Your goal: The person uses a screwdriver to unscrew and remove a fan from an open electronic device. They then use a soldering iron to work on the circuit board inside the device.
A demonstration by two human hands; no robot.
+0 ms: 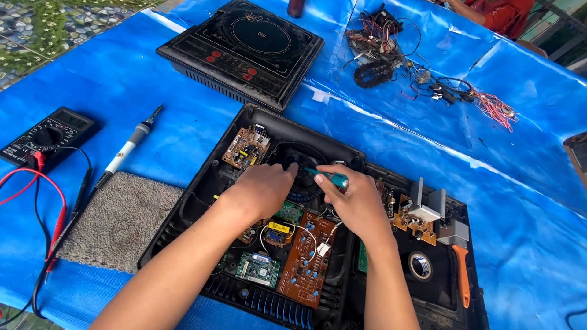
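Blue tarp, pebbled ground, grey mat

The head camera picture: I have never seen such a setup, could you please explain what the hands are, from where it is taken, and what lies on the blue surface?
There is no machine here: a person works with two bare hands, and a camera on their head looks down. The left hand rests inside an opened black cooker housing, over its fan. The right hand holds a green-handled screwdriver there. Circuit boards lie in the housing. On the blue sheet lie a multimeter, a soldering iron, a grey mat, a second cooktop and loose wires.
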